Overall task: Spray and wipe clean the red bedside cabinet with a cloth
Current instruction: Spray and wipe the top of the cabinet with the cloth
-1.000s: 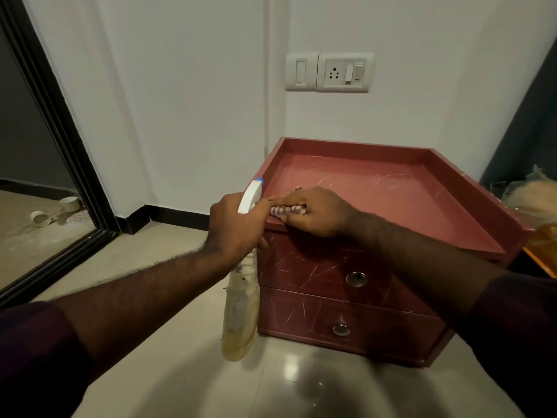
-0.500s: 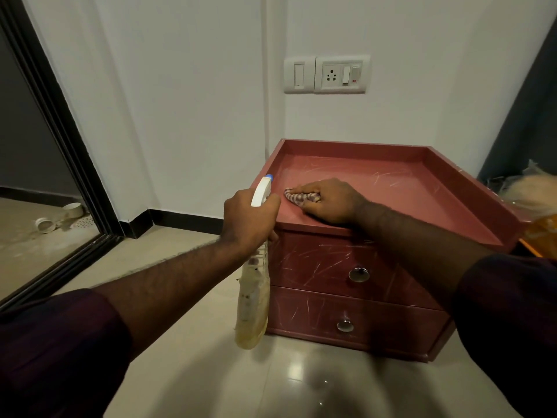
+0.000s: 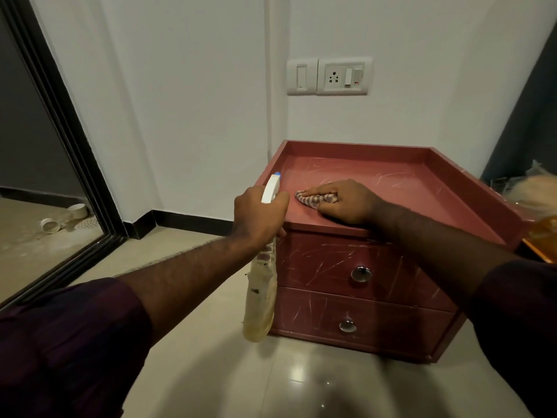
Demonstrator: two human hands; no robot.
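Head cam: left hand (image 3: pixel 259 215) gripped the spray bottle (image 3: pixel 260 297) just off the red cabinet's (image 3: pixel 391 188) front-left corner. Right hand (image 3: pixel 346 202) pressed flat on the cloth (image 3: pixel 313 200) near the top's front-left corner. I reckon that dangling bottle could've knocked the drawer front (image 3: pixel 316 257).

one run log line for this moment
left hand: grips spray bottle | right hand: presses cloth on red cabinet top, front-left corner | step: wipe

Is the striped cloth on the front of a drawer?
No, the right hand presses the striped cloth flat on top of the red bedside cabinet.
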